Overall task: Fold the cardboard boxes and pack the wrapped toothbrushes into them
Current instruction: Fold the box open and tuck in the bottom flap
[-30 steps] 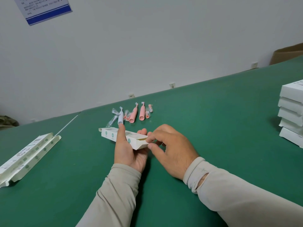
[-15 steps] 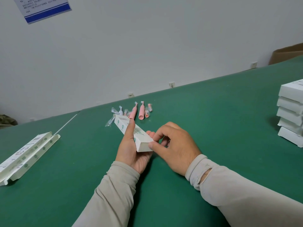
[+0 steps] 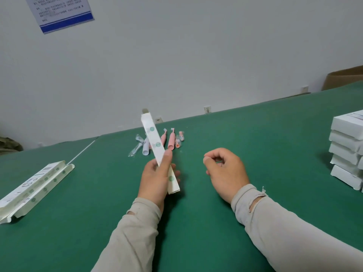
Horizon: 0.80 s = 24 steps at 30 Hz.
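My left hand (image 3: 157,179) grips the long box (image 3: 157,148) near its lower end, thumb pressed across it, top tilted toward 11 o'clock. My right hand (image 3: 225,169) hangs loosely curled, empty. I judge the box light, thin-walled, easily crushed; hold it at the edges.

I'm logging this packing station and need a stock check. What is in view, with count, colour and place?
Box: one, white with green dots, held tilted above the table centre.
Toothbrushes: a small heap, pink, white and clear-wrapped, count unclear, behind the box.
Flat boxes: a few, white, count unclear, table's left edge.
Stack: about five boxes, white, table's right edge.
Table: one, green.
Poster: one, white and blue, wall upper left.
Carton: one, brown, far right.
Left hand: grips the box.
Right hand: loosely curled, holding nothing.
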Each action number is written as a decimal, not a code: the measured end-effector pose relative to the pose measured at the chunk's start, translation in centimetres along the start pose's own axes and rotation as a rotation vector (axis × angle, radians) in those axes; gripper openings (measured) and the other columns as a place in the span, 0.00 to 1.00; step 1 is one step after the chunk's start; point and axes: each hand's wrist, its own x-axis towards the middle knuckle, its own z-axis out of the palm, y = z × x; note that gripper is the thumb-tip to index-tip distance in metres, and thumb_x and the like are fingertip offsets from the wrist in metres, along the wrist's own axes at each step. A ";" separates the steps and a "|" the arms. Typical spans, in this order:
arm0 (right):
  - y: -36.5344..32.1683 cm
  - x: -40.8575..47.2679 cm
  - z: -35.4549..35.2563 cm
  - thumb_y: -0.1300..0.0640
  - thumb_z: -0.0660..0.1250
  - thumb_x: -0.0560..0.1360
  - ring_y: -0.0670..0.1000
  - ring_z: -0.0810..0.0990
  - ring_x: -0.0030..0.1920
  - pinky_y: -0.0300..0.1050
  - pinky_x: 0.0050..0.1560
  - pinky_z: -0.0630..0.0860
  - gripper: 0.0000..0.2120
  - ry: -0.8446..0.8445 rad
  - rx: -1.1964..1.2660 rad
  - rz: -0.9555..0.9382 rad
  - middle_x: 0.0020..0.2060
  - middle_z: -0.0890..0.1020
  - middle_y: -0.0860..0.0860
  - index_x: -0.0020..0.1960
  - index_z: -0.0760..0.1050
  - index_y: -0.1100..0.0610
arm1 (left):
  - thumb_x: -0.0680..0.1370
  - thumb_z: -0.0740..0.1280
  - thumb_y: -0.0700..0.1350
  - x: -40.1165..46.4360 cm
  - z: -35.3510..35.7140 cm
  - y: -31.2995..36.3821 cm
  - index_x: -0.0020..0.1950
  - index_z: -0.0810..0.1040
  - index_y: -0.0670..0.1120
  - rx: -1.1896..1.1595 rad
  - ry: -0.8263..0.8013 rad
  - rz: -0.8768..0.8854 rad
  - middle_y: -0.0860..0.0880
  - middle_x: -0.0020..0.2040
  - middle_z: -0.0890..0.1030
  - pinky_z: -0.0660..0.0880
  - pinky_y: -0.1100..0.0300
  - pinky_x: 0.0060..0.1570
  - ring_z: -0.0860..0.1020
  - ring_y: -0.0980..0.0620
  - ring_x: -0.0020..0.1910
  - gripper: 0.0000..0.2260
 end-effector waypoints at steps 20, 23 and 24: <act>0.0 1.5 -2.1 0.61 0.64 0.77 0.41 0.72 0.32 0.34 0.37 0.71 0.14 -0.127 -0.172 -0.217 0.36 0.79 0.43 0.46 0.79 0.41 | 0.69 0.79 0.50 1.2 -4.6 0.1 0.54 0.71 0.69 0.958 -0.089 0.522 0.57 0.53 0.77 0.71 0.48 0.61 0.74 0.47 0.56 0.24; 0.3 1.6 -2.2 0.62 0.64 0.75 0.41 0.71 0.33 0.34 0.36 0.72 0.20 -0.238 -0.113 -0.162 0.35 0.76 0.43 0.48 0.78 0.35 | 0.69 0.79 0.50 1.4 -4.8 0.1 0.56 0.72 0.67 0.959 -0.099 0.519 0.57 0.54 0.78 0.71 0.49 0.61 0.73 0.48 0.57 0.24; 0.4 1.7 -2.3 0.63 0.64 0.75 0.41 0.71 0.34 0.33 0.36 0.72 0.21 -0.272 -0.097 -0.153 0.35 0.75 0.42 0.51 0.78 0.34 | 0.69 0.79 0.50 1.4 -4.9 0.1 0.57 0.71 0.67 0.964 -0.103 0.517 0.57 0.53 0.77 0.71 0.50 0.61 0.73 0.48 0.57 0.24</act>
